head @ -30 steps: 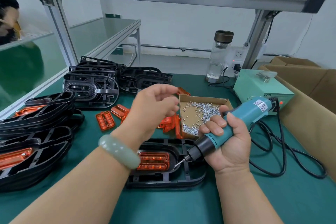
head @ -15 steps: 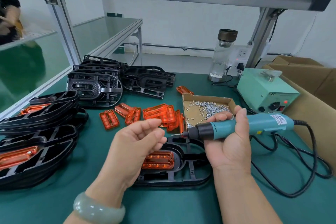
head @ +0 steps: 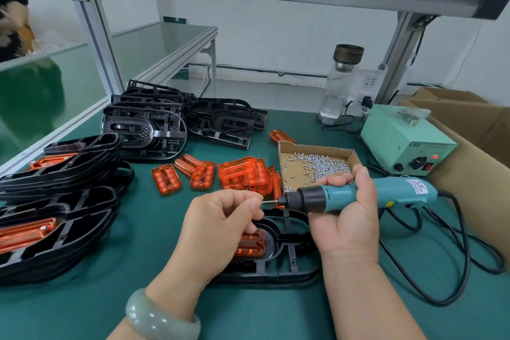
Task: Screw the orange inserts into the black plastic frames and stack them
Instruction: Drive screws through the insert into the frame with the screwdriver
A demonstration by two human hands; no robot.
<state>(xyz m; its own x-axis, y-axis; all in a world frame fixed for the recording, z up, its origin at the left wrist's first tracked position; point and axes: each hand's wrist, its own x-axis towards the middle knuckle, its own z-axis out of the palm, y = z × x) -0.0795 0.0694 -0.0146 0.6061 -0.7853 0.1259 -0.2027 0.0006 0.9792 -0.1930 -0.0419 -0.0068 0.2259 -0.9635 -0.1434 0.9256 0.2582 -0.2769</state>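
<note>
A black plastic frame (head: pixel 287 265) lies flat on the green mat in front of me, with an orange insert (head: pixel 249 246) seated in its opening. Above it, my right hand (head: pixel 345 218) grips a teal electric screwdriver (head: pixel 358 196) held level, bit pointing left. My left hand (head: pixel 220 223) has its fingertips pinched at the bit's tip, apparently on a small screw that is too small to make out. Loose orange inserts (head: pixel 242 174) lie behind the frame. Finished frames with inserts (head: pixel 52 218) are stacked at the left.
An open cardboard box of silver screws (head: pixel 317 165) sits behind my right hand. Bare black frames (head: pixel 154 124) are piled at the back. A green power unit (head: pixel 405 143), a glass bottle (head: pixel 340 85) and a large cardboard box (head: pixel 474 146) stand at the right. The black cable (head: pixel 447 257) loops over the mat.
The screwdriver rose off the frame and swung level, bit pointing left. My left hand came back from the screw box and closed its fingertips on the bit's tip.
</note>
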